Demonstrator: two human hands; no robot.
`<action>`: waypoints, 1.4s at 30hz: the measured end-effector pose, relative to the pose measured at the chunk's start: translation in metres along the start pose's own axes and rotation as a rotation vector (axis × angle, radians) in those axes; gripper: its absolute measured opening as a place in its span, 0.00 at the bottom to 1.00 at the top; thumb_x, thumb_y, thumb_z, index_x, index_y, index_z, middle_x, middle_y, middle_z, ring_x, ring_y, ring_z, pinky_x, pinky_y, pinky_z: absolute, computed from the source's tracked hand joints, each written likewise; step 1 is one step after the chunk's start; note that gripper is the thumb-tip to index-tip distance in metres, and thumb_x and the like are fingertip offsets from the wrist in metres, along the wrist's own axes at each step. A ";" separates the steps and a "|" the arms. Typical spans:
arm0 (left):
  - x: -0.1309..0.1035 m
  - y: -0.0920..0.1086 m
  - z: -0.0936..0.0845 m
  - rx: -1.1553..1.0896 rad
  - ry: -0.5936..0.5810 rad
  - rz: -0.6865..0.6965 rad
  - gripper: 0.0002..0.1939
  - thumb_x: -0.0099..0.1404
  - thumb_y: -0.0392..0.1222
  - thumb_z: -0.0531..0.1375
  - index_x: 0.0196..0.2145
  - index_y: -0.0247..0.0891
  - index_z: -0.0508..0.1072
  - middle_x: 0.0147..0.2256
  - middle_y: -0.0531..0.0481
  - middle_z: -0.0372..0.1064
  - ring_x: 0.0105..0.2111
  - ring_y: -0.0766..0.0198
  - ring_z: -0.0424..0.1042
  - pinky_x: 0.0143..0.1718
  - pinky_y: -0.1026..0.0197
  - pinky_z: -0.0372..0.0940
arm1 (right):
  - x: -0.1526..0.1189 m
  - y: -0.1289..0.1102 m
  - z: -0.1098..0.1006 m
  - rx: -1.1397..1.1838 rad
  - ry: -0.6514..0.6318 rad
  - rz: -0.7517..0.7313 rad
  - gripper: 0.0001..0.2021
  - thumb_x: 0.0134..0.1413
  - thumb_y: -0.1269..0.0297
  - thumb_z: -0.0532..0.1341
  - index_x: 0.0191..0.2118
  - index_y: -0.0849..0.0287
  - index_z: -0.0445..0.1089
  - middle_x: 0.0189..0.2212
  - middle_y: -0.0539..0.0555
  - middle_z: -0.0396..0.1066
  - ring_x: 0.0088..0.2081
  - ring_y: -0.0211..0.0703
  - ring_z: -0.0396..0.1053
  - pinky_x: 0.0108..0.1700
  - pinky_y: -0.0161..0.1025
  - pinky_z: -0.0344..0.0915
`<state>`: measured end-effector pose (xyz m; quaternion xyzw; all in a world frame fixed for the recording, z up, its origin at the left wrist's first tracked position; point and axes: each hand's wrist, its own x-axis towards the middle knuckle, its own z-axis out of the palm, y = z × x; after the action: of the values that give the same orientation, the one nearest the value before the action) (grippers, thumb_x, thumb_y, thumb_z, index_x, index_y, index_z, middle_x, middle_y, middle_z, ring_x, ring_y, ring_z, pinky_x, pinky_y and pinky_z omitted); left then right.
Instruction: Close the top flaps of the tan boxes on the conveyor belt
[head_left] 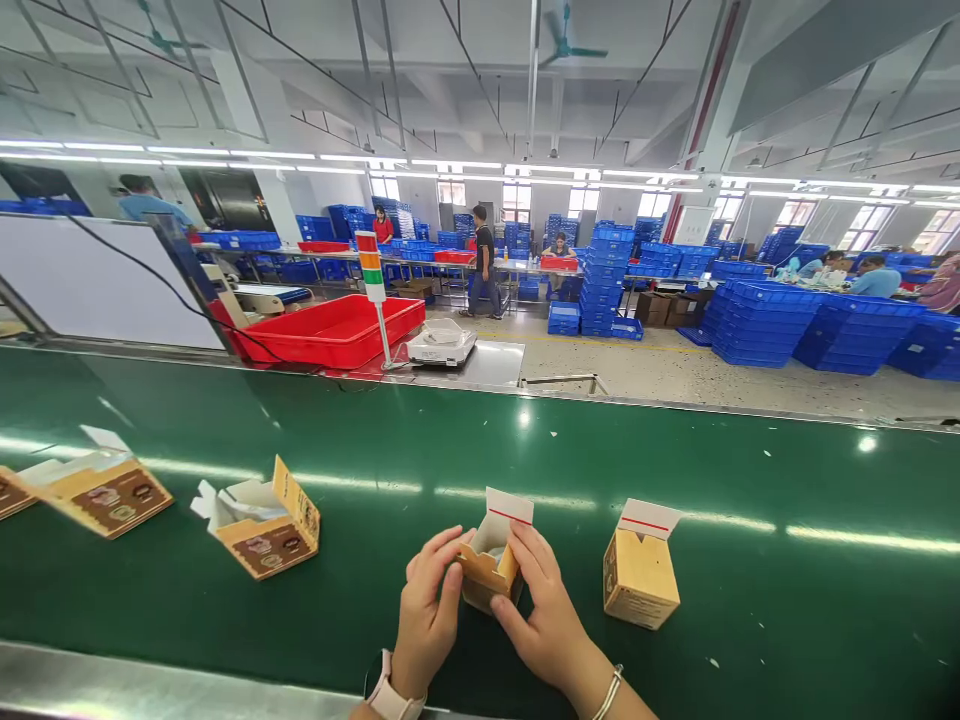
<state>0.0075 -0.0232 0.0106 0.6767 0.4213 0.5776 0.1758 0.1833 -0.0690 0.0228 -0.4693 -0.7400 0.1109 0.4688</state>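
Observation:
A small open carton (482,572) stands on the green belt between my two hands. Its white flap with a red stripe sticks up at the back, and something pale shows inside. My left hand (433,605) grips the carton's left side, thumb at the front flap. On the right side my right hand (541,607) holds it, fingers along the side flap and thumb at the front. To the right sits another carton (642,575), its top folded over and its striped flap still raised. An open brown-and-yellow carton (274,535) rests to the left.
Farther left on the green belt (360,600) are more open cartons (112,495). Beyond its far edge stand a red tray (337,335), a signal light (371,268) and a white scale (441,343). Stacks of blue crates (765,320) and several people are in the background.

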 end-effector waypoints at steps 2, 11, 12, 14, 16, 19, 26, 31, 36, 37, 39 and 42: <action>-0.001 0.000 0.000 0.043 -0.091 0.071 0.20 0.70 0.53 0.49 0.42 0.43 0.78 0.42 0.44 0.77 0.46 0.53 0.74 0.46 0.49 0.68 | 0.010 0.003 0.001 0.040 -0.045 0.043 0.21 0.59 0.60 0.60 0.57 0.53 0.68 0.56 0.60 0.68 0.59 0.58 0.62 0.59 0.60 0.61; 0.020 0.023 0.032 -0.086 -0.303 -0.121 0.22 0.65 0.50 0.54 0.53 0.37 0.68 0.27 0.50 0.69 0.32 0.57 0.71 0.45 0.48 0.63 | 0.011 0.007 0.009 0.379 0.427 0.411 0.13 0.52 0.53 0.64 0.24 0.56 0.69 0.43 0.58 0.70 0.48 0.53 0.68 0.53 0.50 0.64; 0.021 0.023 0.037 -0.142 -0.287 -0.218 0.24 0.63 0.49 0.56 0.54 0.37 0.64 0.27 0.52 0.67 0.31 0.58 0.69 0.45 0.49 0.63 | 0.011 0.010 0.011 0.427 0.509 0.517 0.13 0.45 0.54 0.68 0.25 0.55 0.66 0.42 0.57 0.69 0.48 0.53 0.67 0.53 0.50 0.64; 0.026 0.024 0.044 -0.268 -0.277 -0.454 0.29 0.57 0.47 0.61 0.54 0.38 0.59 0.30 0.53 0.64 0.32 0.61 0.68 0.43 0.54 0.64 | 0.012 0.015 0.010 0.517 0.563 0.664 0.16 0.37 0.59 0.70 0.31 0.54 0.64 0.39 0.55 0.68 0.46 0.53 0.69 0.51 0.50 0.67; 0.033 0.026 0.048 -0.411 -0.393 -0.687 0.33 0.51 0.43 0.64 0.52 0.39 0.56 0.36 0.52 0.64 0.34 0.62 0.68 0.40 0.58 0.64 | 0.013 0.017 0.006 0.594 0.515 0.731 0.20 0.36 0.64 0.67 0.38 0.54 0.62 0.38 0.55 0.70 0.42 0.52 0.72 0.45 0.48 0.71; 0.045 0.031 0.051 -0.582 -0.668 -0.901 0.34 0.47 0.37 0.65 0.50 0.37 0.56 0.38 0.48 0.66 0.36 0.62 0.69 0.40 0.58 0.64 | 0.013 0.015 -0.002 0.701 0.468 0.810 0.23 0.36 0.67 0.62 0.44 0.55 0.61 0.38 0.54 0.73 0.40 0.49 0.74 0.40 0.44 0.72; 0.050 0.047 0.078 -0.633 -0.792 -0.930 0.25 0.47 0.30 0.65 0.44 0.34 0.64 0.40 0.43 0.69 0.39 0.57 0.71 0.42 0.55 0.64 | 0.014 0.015 -0.023 0.803 0.438 0.949 0.24 0.29 0.68 0.60 0.41 0.57 0.64 0.33 0.53 0.75 0.37 0.51 0.75 0.37 0.42 0.72; 0.042 0.057 0.068 -0.611 -0.617 -0.763 0.15 0.54 0.39 0.64 0.39 0.35 0.69 0.40 0.44 0.70 0.41 0.58 0.68 0.47 0.55 0.62 | 0.012 0.014 -0.043 0.781 0.475 0.939 0.24 0.31 0.58 0.70 0.39 0.57 0.67 0.35 0.53 0.74 0.39 0.51 0.73 0.41 0.44 0.70; 0.036 0.059 0.035 -0.590 -0.402 -0.557 0.07 0.55 0.44 0.59 0.25 0.38 0.68 0.33 0.48 0.69 0.39 0.57 0.67 0.46 0.57 0.61 | 0.005 0.010 -0.057 0.498 0.743 0.743 0.24 0.37 0.49 0.70 0.40 0.57 0.67 0.40 0.57 0.71 0.45 0.53 0.69 0.48 0.49 0.67; 0.034 0.058 0.029 -0.581 -0.379 -0.507 0.07 0.55 0.43 0.58 0.23 0.38 0.66 0.31 0.48 0.68 0.37 0.58 0.66 0.43 0.57 0.61 | 0.002 0.005 -0.058 0.413 0.821 0.617 0.22 0.42 0.50 0.69 0.40 0.56 0.67 0.42 0.57 0.70 0.47 0.52 0.68 0.50 0.49 0.66; 0.028 0.058 0.019 -0.545 -0.356 -0.404 0.06 0.54 0.40 0.55 0.22 0.39 0.62 0.28 0.50 0.65 0.32 0.61 0.64 0.37 0.60 0.61 | -0.003 -0.009 -0.058 0.299 0.880 0.308 0.12 0.52 0.57 0.66 0.40 0.55 0.67 0.43 0.56 0.68 0.48 0.48 0.67 0.51 0.47 0.65; 0.016 0.060 0.009 -0.484 -0.358 -0.250 0.07 0.54 0.35 0.52 0.23 0.40 0.56 0.26 0.52 0.62 0.28 0.64 0.62 0.30 0.63 0.60 | -0.014 -0.035 -0.046 0.366 0.633 0.109 0.03 0.60 0.63 0.62 0.37 0.54 0.69 0.36 0.54 0.69 0.38 0.43 0.70 0.41 0.40 0.69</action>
<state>0.0370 -0.0431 0.0619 0.6490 0.3142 0.5068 0.4724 0.2011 -0.1113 0.0606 -0.4273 -0.5001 0.1153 0.7443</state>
